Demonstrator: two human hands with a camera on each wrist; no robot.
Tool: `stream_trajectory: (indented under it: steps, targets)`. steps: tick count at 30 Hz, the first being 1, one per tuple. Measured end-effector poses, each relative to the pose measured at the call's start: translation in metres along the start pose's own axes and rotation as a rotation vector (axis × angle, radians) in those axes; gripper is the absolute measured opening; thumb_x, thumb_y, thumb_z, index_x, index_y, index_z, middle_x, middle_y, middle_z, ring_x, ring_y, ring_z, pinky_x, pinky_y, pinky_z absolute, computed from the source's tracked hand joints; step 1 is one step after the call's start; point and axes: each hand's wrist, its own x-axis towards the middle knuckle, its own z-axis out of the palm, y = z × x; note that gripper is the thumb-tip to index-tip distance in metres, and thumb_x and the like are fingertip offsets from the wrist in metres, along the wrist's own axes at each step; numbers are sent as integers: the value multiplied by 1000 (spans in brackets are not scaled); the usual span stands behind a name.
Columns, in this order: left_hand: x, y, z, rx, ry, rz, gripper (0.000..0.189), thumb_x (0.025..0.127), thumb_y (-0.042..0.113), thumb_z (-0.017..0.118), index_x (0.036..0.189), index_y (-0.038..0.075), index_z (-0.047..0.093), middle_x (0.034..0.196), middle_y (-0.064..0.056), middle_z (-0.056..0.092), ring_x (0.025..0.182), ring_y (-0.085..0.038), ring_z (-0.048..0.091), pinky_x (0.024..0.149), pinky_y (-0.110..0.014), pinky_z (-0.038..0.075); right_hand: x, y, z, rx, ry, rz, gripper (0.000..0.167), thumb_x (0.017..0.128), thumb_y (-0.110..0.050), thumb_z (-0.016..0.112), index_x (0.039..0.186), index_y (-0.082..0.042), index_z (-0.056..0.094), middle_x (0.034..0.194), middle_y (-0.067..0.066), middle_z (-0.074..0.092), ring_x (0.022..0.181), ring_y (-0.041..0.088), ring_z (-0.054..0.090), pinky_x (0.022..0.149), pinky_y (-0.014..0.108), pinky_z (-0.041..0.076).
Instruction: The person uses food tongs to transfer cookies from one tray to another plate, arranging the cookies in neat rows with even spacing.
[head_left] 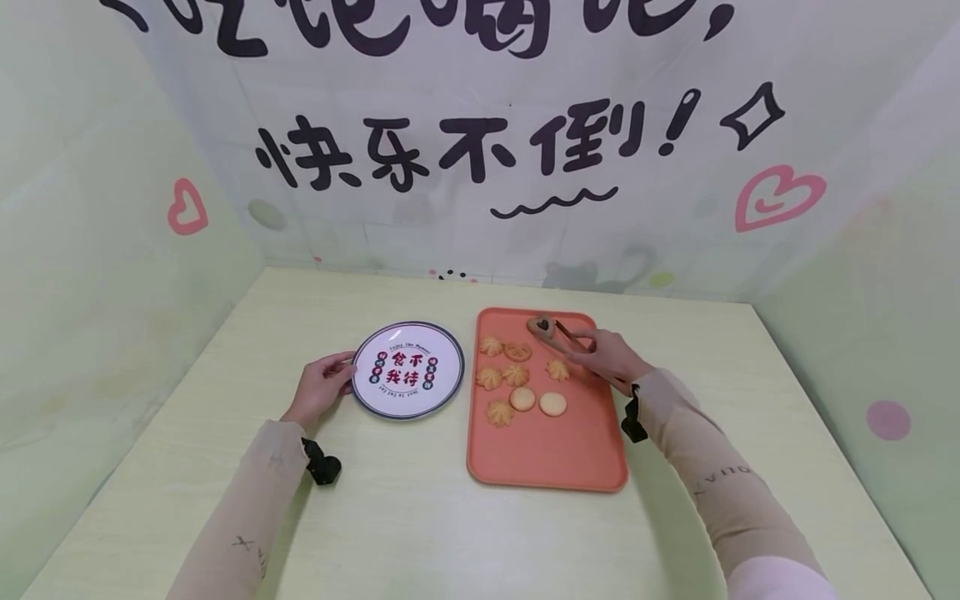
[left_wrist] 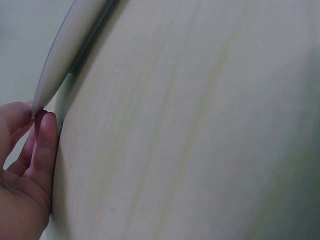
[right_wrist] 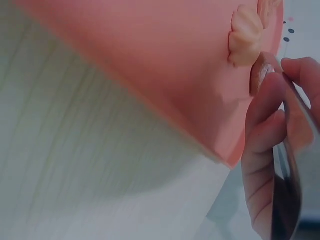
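Note:
With thumb and fingers, my left hand (head_left: 321,385) pinches the left rim of a white plate (head_left: 411,333) that has a dark edge and printed characters. The left wrist view shows this plate rim (left_wrist: 65,45) between thumb and fingers. My right hand (head_left: 611,358) grips metal tongs (right_wrist: 300,125) over the far part of an orange tray (head_left: 540,454). At the tongs' tips is a brown cookie (head_left: 542,324) with a dark heart centre; whether it is off the tray I cannot tell. Several flower-shaped cookies (head_left: 490,378) and two round pale cookies (head_left: 553,404) lie on the tray.
A pretzel-like cookie (head_left: 517,351) lies among the others on the tray's left half. The plate stands left of the tray on a pale wood table (head_left: 390,517). A printed cloth wall (head_left: 450,233) closes off the back, with side walls left and right.

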Motion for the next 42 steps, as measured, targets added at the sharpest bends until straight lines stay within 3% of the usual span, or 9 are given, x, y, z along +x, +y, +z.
stream_trajectory:
  steps: [5,10,19,23,29,37,42]
  targets:
    - [1,0,0,-1,0,-13,40,90,17,51,128,6,46,105,-16,51,82,-18,54,67,-19,51,7,-2,7,-9,24,5,51,87,-26,56,131,-5,40,74,14,59,53,23,53,46,30,44]
    - [2,0,0,-10,1,-21,39,90,16,51,128,7,46,104,-15,51,83,-19,54,67,-19,51,13,-1,11,-8,28,13,56,87,-28,56,133,-4,36,83,12,57,56,21,54,48,30,45]
    - [3,-1,0,-12,-3,-11,40,91,17,51,129,7,45,104,-15,50,84,-20,54,68,-20,51,14,-1,8,2,33,-50,48,89,-22,54,129,0,42,62,12,59,50,25,53,45,30,42]
    - [3,-2,-1,-14,-2,-9,40,90,17,51,128,7,46,104,-15,51,83,-19,54,68,-20,51,15,1,8,-3,41,-58,48,88,-23,55,128,0,44,60,11,59,48,24,53,46,29,44]
    - [2,-3,-1,-25,5,3,40,89,18,53,127,3,47,101,-14,52,78,-15,54,66,-19,51,14,4,10,76,31,-35,47,87,-22,56,128,-1,45,58,14,58,46,27,51,44,32,44]
    - [2,-2,0,-20,4,-20,39,90,16,51,128,7,46,105,-15,51,83,-18,54,69,-20,51,10,5,12,127,56,-34,45,86,-24,58,125,-2,49,58,15,57,45,26,48,41,32,40]
    - [3,-2,0,-19,8,-31,40,90,17,51,128,7,46,105,-14,51,84,-18,54,68,-19,51,5,3,11,192,65,-20,49,86,-26,58,128,-4,46,56,19,52,46,34,46,40,33,40]
